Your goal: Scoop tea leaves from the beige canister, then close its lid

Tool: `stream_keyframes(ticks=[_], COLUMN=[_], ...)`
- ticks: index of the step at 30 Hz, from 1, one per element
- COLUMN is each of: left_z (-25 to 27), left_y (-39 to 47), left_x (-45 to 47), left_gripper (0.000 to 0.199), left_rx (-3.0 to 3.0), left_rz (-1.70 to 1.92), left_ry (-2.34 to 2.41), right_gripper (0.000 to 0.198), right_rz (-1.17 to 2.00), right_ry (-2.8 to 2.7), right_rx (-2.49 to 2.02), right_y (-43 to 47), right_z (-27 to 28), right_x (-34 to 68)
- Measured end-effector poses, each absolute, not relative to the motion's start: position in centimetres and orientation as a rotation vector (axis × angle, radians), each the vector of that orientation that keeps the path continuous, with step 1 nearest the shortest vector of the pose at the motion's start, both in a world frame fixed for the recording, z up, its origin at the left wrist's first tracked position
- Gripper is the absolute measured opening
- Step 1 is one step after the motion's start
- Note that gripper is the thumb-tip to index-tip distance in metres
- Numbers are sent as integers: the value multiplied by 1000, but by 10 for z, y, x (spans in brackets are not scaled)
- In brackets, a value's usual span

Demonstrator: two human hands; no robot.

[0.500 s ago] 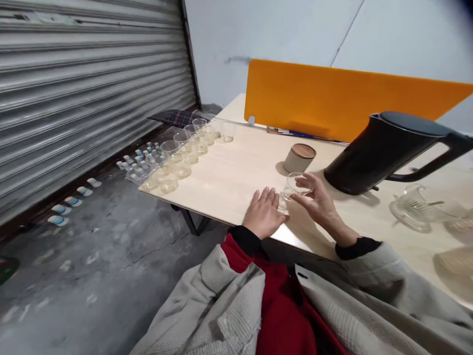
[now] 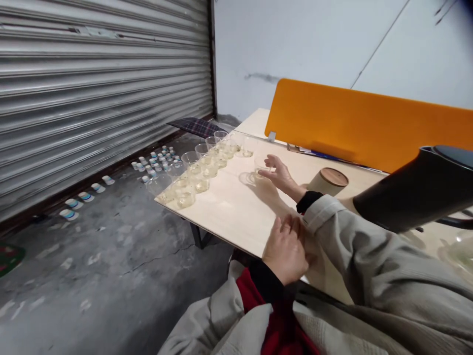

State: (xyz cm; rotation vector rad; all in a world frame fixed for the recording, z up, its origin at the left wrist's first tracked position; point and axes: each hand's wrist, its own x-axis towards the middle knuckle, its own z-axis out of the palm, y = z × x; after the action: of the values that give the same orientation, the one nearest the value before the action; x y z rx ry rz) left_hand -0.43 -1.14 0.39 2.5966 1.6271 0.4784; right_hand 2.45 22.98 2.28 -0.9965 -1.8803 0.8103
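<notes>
Compared with the earlier frame, the right hand point(image 2: 281, 175) has carried the colourless, transparent round cup point(image 2: 260, 165) from near the front edge of the pale wood-toned surface point(image 2: 236, 209) towards the far edge, nearer the transparent cups of pale liquid point(image 2: 185, 198) along the left edge; thumb and fingers hold it narrowly. The left hand point(image 2: 286, 250), unladen, fingers loosely apart, is at the front edge, now well apart from the cup.

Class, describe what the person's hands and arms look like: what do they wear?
The left hand and right hand wear no gloves. Each wrist has a snug black cuff, coming out of a loose, light grey-beige coat sleeve with a textured weave. A red layer shows between cuff and coat on the left arm.
</notes>
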Motion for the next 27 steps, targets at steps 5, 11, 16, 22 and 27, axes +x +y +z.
stream_keyframes(ticks=[5, 11, 16, 22, 27], left_z=[4, 3, 5, 17, 17], left_y=[-12, -10, -10, -10, -9], left_x=[-9, -13, -16, -21, -21], left_gripper=[62, 52, 55, 63, 65], left_rx=[2636, 2599, 2600, 2531, 2499], left_rz=[617, 663, 724, 563, 558], left_ry=[1563, 1486, 1436, 1414, 1396], right_gripper=[105, 100, 63, 40, 44], right_rz=[889, 927, 915, 909, 898], right_ry=[-1919, -1866, -1808, -1809, -1827], right_rx=[-1005, -1009, -1046, -1116, -1154], right_y=[264, 276, 278, 282, 284], right_z=[9, -3, -8, -4, 1], right_x=[-19, -50, -58, -60, -62])
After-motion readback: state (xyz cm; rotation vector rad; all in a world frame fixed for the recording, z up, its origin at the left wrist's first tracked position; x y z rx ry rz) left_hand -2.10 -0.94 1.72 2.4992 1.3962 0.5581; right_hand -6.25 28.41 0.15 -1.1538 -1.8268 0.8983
